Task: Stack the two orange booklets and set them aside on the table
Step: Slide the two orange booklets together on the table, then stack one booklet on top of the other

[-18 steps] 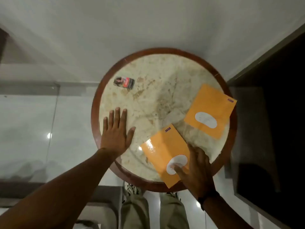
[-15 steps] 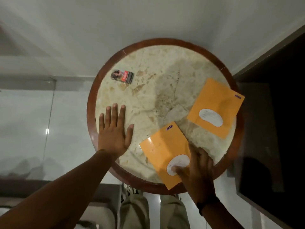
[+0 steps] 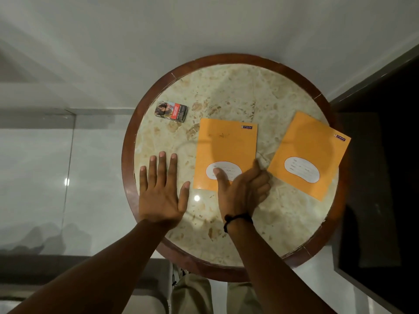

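Two orange booklets with white oval labels lie apart on the round marble table [image 3: 226,91]. The nearer booklet [image 3: 224,148] sits upright in the table's middle. My right hand [image 3: 242,191] pinches its lower right corner, thumb on the white label, fingers curled at the edge. The second booklet [image 3: 310,152] lies tilted at the right, its far corner over the table's rim. My left hand [image 3: 162,189] rests flat on the marble, fingers spread, left of the nearer booklet and touching nothing else.
A small red and black pack [image 3: 171,111] lies on the table's far left. The table has a raised brown wooden rim [image 3: 129,141]. A dark surface [image 3: 381,177] stands to the right, pale glossy floor to the left. My knees show below the table.
My right hand has turned the nearer booklet from tilted to upright and slid it from the near edge toward the table's middle. My left hand has stayed flat.
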